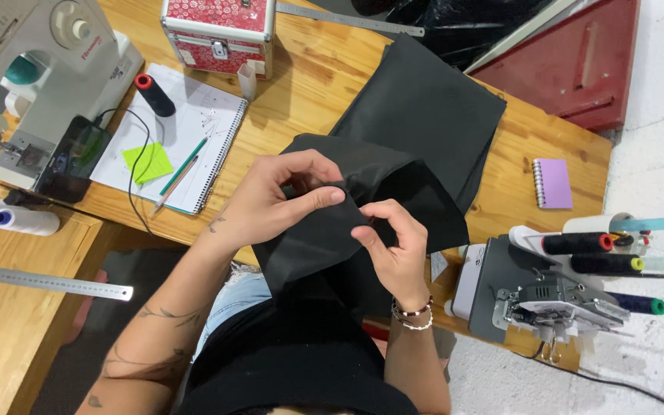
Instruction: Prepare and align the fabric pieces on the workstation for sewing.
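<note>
You pinch the black fabric [393, 165] with 2 hands.
Left hand [282, 204] and right hand [393, 250] fingers close narrow on its folded edge; keep that fold aligned.

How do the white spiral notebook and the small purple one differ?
The white spiral notebook is far larger, lies open left of the black fabric, and carries a green sticky note and pencils. The purple notebook is small, closed, bare, and right of the fabric. Both are spiral-bound and lie flat on the wooden table.
</note>
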